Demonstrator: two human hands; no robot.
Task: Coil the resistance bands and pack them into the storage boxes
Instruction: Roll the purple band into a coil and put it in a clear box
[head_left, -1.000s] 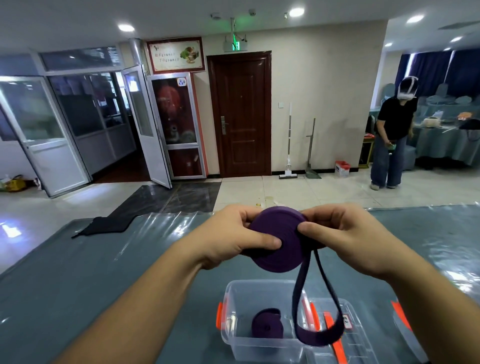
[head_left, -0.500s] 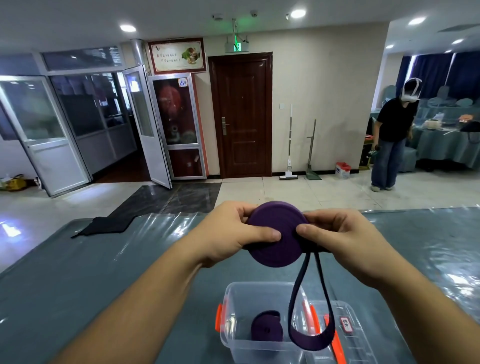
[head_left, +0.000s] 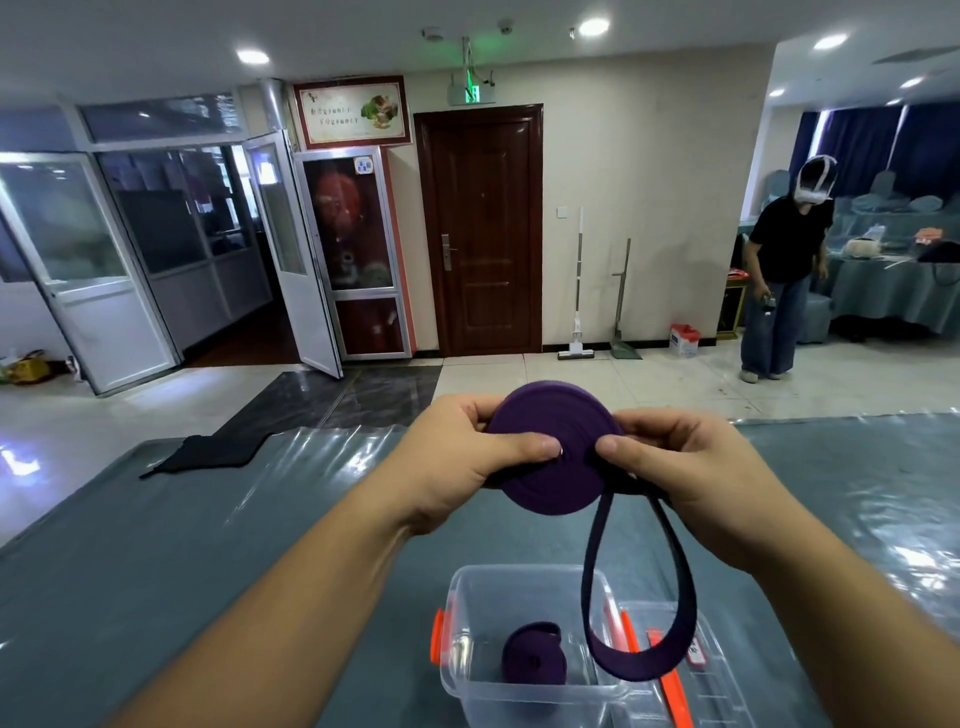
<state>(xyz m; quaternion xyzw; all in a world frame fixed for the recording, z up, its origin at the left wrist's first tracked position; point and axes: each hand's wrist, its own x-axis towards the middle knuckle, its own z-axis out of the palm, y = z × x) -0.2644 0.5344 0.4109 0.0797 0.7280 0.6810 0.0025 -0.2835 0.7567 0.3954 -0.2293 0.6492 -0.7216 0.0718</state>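
While the left hand (head_left: 457, 462) and right hand (head_left: 685, 467) both pinch the big purple band coil (head_left: 550, 452) up in the air, thumbs pressed on its face, the loose tail loop (head_left: 639, 597) dangles down over the clear storage box (head_left: 467, 613) with orange latches. A smaller coiled purple band (head_left: 532, 659) sits inside it, on the plastic-covered table (head_left: 156, 519).

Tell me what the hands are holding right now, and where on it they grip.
Both hands hold one purple resistance band, mostly wound into a flat coil. The left hand and right hand pinch the coil's faces, thumbs in front. The unwound loop hangs free.
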